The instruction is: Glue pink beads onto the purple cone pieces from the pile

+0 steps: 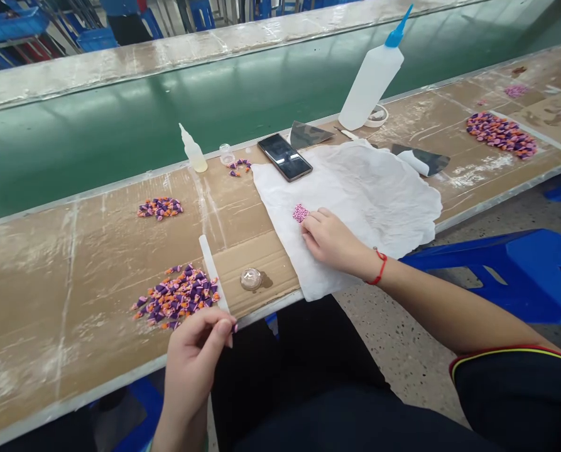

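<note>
My left hand point(196, 358) is at the near edge of the bench, fingers closed in a pinch on the end of a thin white strip point(213, 270) that runs beside a pile of purple and orange beads point(176, 295). My right hand point(330, 238) rests on a crumpled white sheet point(379, 188), fingers curled down just beside a small pink beaded piece point(301, 213). Whether it grips anything I cannot make out. A small clear round cap point(250, 279) lies on the cardboard between my hands.
A phone point(284, 156), a small glue bottle point(193, 150), a large blue-tipped squeeze bottle point(372, 75) and more bead piles point(160, 208) point(501, 134) lie on the cardboard-covered bench point(49, 263). A green conveyor belt point(96, 138) runs behind. A blue stool point(520, 270) stands at right.
</note>
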`<state>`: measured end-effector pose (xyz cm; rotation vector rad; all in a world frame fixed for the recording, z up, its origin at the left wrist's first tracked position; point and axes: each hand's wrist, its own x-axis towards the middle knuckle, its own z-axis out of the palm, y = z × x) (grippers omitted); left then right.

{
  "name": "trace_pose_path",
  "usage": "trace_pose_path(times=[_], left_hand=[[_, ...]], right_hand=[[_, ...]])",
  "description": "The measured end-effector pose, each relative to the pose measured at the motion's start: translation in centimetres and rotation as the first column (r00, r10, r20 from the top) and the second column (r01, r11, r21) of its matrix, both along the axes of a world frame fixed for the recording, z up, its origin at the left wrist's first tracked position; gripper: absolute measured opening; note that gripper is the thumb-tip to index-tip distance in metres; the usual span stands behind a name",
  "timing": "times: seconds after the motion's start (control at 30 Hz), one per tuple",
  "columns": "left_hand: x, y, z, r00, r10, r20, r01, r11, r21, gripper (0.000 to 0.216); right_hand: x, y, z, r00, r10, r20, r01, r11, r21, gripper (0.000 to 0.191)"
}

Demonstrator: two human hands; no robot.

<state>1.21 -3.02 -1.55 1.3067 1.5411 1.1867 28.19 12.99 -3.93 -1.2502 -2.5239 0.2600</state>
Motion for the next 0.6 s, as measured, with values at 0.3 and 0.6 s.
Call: trace_pose_path(times=[0.3,0.6], left_hand=[[5.3,4.0,3.2,0.976,-0.214,-0.037,0.214,0.977,0.01,0.017],[6.4,3.9,3.2,0.971,-0.238,-0.021,0.238,0.971,0.0,0.017]], right_hand=[[-2.1,-5.8,6.1,0.893,0.393,-0.218,-0.388,0.919,0.071,0.016],[-2.8,-6.9,6.7,0.887,0.453,-0.089,-0.437,0.887,0.152,0.021]])
